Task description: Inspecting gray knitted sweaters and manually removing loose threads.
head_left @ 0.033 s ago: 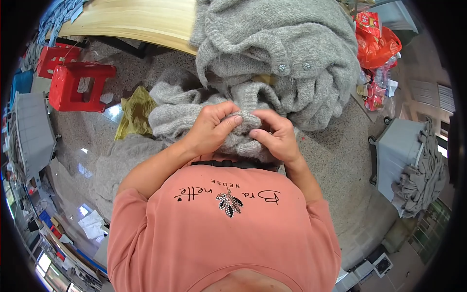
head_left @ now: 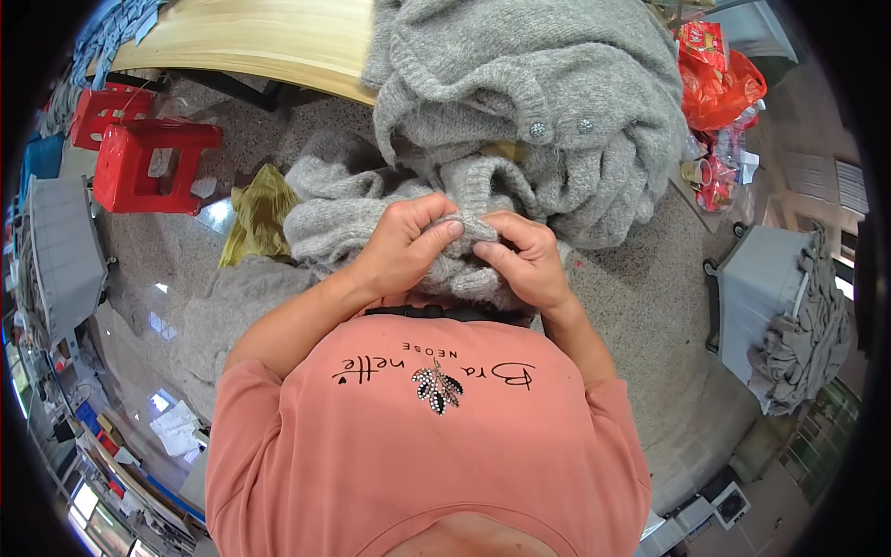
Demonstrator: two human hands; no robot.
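A fuzzy grey knitted garment (head_left: 325, 223) lies bunched in front of my body. Its ribbed edge is pinched between the thumb and fingers of my left hand (head_left: 406, 246). Close beside it, my right hand (head_left: 532, 262) grips the same fold, the thumb pointing toward the left thumb. The two hands nearly meet, and whatever small detail sits between the fingertips is hidden. Just beyond them rises a big heap of grey knitwear (head_left: 594, 84), with a cardigan on top that shows two shiny round buttons.
A wooden table (head_left: 251, 42) stands at the far left, near red plastic stools (head_left: 153, 167). A yellowish bag (head_left: 260, 218) lies left of the garment. Red plastic bags (head_left: 729, 93) are at the far right. Wheeled grey bins stand at left (head_left: 65, 251) and right (head_left: 756, 278), the right one holding grey cloth.
My right hand has shifted slightly left, its thumb and fingers closer to my left fingertips. My left hand and the heap look the same.
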